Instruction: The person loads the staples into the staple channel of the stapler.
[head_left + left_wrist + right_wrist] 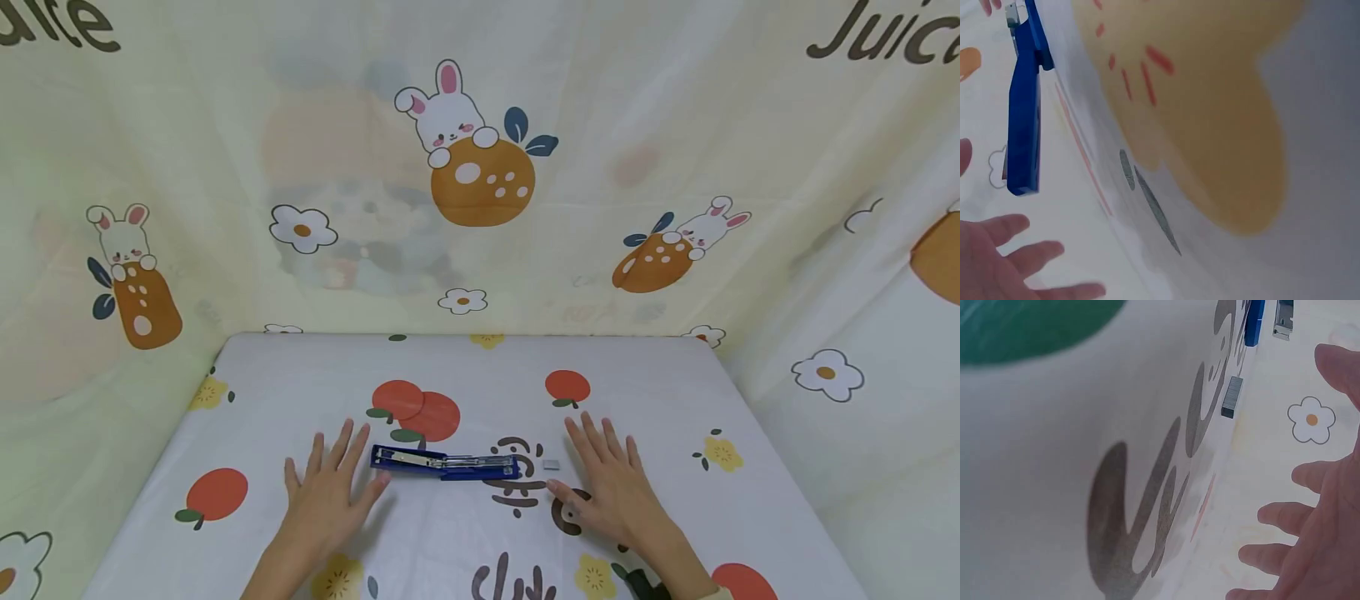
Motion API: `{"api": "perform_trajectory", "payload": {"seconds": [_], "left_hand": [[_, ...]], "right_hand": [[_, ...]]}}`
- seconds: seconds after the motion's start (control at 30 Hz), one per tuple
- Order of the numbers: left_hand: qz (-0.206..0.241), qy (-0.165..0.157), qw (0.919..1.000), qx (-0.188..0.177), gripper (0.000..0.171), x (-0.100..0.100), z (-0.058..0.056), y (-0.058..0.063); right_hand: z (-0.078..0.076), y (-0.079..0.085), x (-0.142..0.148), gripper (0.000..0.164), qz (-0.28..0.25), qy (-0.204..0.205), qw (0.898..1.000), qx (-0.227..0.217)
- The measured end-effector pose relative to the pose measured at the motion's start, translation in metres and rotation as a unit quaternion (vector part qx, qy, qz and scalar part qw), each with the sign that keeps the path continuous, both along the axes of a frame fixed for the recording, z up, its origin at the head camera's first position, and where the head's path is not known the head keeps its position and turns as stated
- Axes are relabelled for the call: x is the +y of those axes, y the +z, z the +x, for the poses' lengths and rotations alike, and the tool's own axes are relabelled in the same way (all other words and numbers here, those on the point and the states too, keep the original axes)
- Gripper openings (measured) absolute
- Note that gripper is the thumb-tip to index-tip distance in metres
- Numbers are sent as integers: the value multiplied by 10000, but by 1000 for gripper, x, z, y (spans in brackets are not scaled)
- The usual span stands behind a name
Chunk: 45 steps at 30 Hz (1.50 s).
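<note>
A blue stapler (444, 464) lies opened out on the table between the two hands, its metal staple channel showing. Just past its right end sits a small grey strip of staples (551, 465). My left hand (324, 498) is spread beside the stapler's left end, thumb close to it and holding nothing. On the other side my right hand (613, 483) is spread too, its thumb near the staples. In the left wrist view the blue stapler (1024, 119) stands past the fingertips. The staple strip (1232, 397) shows in the right wrist view, apart from the fingers.
A white cloth printed with fruit and flowers covers the table (420, 533). Behind and at both sides hangs a pale curtain (360, 167) with rabbit prints. A dark band (647, 585) is at the right wrist.
</note>
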<state>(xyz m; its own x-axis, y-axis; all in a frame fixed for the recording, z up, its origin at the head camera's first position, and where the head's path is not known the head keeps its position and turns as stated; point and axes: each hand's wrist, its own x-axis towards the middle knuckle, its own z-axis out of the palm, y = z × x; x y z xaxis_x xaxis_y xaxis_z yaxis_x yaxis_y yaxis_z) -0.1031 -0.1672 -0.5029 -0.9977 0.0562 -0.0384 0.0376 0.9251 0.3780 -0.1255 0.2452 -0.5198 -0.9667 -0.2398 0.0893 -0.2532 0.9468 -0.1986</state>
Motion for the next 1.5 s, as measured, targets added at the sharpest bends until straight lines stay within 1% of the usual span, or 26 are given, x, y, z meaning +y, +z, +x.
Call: {"api": "perform_trajectory", "payload": {"seconds": [0.13, 0.2, 0.3, 0.43, 0.57, 0.7, 0.83, 1.03, 1.1, 1.27, 1.5], "left_hand": [[396, -65, 9992, -89, 82, -1, -1, 2], [575, -98, 9983, -71, 81, 0, -1, 2], [914, -161, 9957, 66, 77, 0, -2, 2], [1408, -194, 9897, 180, 73, 0, -4, 0], [1731, -87, 9848, 117, 67, -1, -6, -2], [2090, 101, 9779, -40, 58, 0, -8, -2], [2564, 244, 9661, -162, 52, 0, -9, -4], [2939, 412, 9548, -150, 45, 0, -13, -8], [3141, 464, 9481, -171, 43, 0, -14, -9], [3669, 614, 9275, -366, 42, 0, -16, -11], [4130, 693, 9065, -534, 43, 0, -17, -15]], "right_hand": [[-1, -1, 0, 95, -108, 39, 9999, 3], [-1, -2, 0, 95, -158, 58, 9999, 10], [-1, -2, 0, 94, -224, 66, 9997, 1], [-2, -2, -1, 94, -254, 31, 9997, 2], [-4, -2, -1, 92, -335, 51, 9994, 103], [-5, -1, -2, 82, -537, 165, 9982, 189], [-5, 0, -3, 69, -814, 171, 9964, 143], [-6, 0, -6, 53, -1026, 60, 9947, -58], [-7, 0, -7, 51, -1068, 23, 9942, -153], [-7, 0, -11, 47, -1117, -72, 9932, -311], [-10, -1, -14, 41, -1202, -225, 9916, -427]]}}
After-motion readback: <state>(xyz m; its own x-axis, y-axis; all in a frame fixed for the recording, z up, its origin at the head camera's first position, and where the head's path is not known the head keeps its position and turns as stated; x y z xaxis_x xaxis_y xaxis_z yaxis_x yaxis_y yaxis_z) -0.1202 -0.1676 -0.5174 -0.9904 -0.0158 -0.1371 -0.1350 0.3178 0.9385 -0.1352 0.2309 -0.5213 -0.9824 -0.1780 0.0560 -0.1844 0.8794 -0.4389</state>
